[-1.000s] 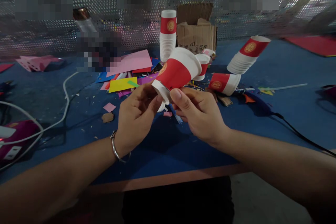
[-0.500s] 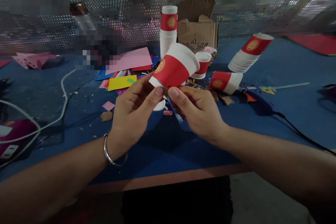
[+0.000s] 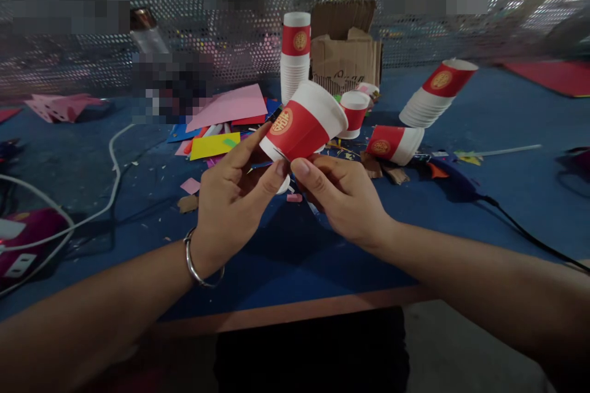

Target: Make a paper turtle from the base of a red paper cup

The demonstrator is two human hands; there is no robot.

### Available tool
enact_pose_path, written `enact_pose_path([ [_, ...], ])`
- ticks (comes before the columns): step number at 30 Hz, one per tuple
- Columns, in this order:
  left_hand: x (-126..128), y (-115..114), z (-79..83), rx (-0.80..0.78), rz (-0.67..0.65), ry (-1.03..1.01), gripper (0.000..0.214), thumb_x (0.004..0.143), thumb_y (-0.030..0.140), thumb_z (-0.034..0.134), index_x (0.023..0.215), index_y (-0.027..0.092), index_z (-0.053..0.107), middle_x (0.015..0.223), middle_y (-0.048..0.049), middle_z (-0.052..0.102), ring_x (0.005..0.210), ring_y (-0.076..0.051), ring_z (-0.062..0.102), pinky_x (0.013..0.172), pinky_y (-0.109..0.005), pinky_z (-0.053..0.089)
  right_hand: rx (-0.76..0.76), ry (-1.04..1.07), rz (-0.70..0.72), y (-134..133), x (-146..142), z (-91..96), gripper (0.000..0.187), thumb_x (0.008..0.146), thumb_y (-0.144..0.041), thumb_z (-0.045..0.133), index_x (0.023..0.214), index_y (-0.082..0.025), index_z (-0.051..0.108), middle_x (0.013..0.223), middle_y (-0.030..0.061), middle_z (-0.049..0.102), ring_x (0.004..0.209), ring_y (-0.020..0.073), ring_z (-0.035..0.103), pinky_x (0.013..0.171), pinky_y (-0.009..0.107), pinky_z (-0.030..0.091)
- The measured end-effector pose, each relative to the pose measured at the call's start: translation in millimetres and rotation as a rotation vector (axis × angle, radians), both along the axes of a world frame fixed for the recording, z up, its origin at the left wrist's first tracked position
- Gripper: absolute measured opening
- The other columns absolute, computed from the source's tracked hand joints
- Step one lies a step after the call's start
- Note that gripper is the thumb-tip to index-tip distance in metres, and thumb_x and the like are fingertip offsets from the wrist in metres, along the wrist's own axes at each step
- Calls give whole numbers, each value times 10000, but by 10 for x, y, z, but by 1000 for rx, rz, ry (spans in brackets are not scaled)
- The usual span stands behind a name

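A red-and-white paper cup [image 3: 308, 124] is held tilted, rim up, over a blue tabletop [image 3: 295, 270], in front of a tall cup stack [image 3: 295, 64]. L hand [image 3: 233, 199] grips its base betw. thumb & fingers; R hand [image 3: 348, 199] curls in at the lower side, fingertips partly hidden, so can't tell if they pinch it. Prob. v. light, thin-walled, easily dented, not esp. slippery; best held gently nr the stiffer base or rim.
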State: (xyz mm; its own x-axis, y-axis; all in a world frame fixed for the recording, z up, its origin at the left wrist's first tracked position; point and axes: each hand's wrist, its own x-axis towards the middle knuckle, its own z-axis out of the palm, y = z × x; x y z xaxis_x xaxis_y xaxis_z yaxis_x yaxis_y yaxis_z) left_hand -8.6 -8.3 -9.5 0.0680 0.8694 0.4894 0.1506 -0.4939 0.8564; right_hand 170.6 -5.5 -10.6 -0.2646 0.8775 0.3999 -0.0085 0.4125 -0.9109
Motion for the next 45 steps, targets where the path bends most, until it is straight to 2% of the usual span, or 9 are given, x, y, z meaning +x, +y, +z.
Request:
enact_pose_path([
  [7,9,-17,-9,-30,-15,-1,456,954,421,869,1379,284,775,1334,-57,836,1123,-273,829,996,-419,717,-29,-66,-34,-5,5,-27,689,992,-799,631,658,-222,454,586,-64,387,541,74,332,495,266,258],
  [16,74,7,-99,-93,-31,-171,419,985,426,840,1374,285,769,1335,-57,824,1202,-257,794,1082,-412,659,-12,-95,-54,0,20,1,672,1001,-780,640,670,-211,503,599,-49,447,562,83,390,522,272,290],
  [21,94,15,-78,-89,-45,-190,353,975,407,848,1300,281,793,1280,-44,835,1158,-229,800,1027,-368,673,-18,-119,-82,15,19,7,697,992,-810,619,659,-214,479,597,-43,435,582,92,399,536,278,286],
  [24,87,37,-54,-84,-29,-211,368,937,400,889,1272,281,795,1311,-48,829,1215,-243,787,1049,-373,670,-18,-107,-81,30,16,9,698,983,-813,631,659,-215,476,607,-42,439,585,92,401,533,275,281],
  [29,66,77,-82,-50,-21,-200,435,924,426,906,1315,290,774,1346,-65,811,1249,-280,783,1053,-418,684,-15,-92,-69,35,7,17,704,959,-829,650,655,-217,479,597,-50,436,570,86,392,525,266,294],
  [33,60,66,-139,64,10,-140,574,838,418,980,1353,283,764,1441,-81,760,1310,-316,749,1175,-515,629,-62,-65,-67,26,5,-6,706,941,-843,660,657,-216,505,583,-53,441,550,84,386,512,264,305],
  [36,59,36,-152,76,10,-96,610,837,381,983,1391,286,746,1476,-87,733,1350,-324,716,1236,-538,577,-83,-29,-66,16,1,-26,698,935,-832,681,660,-212,517,588,-52,445,556,83,407,514,259,316],
  [41,68,26,-121,61,-15,-153,587,826,345,987,1351,267,737,1455,-98,726,1345,-326,719,1197,-498,603,-82,-39,-59,9,0,-26,695,946,-829,668,666,-212,514,596,-47,450,572,87,418,515,259,304],
  [45,62,90,-104,-85,-101,-267,524,887,426,939,1346,290,725,1362,-80,776,1264,-281,763,1062,-413,671,-62,-30,-55,21,5,-19,688,948,-806,689,654,-218,484,599,-44,441,586,93,433,516,257,303],
])
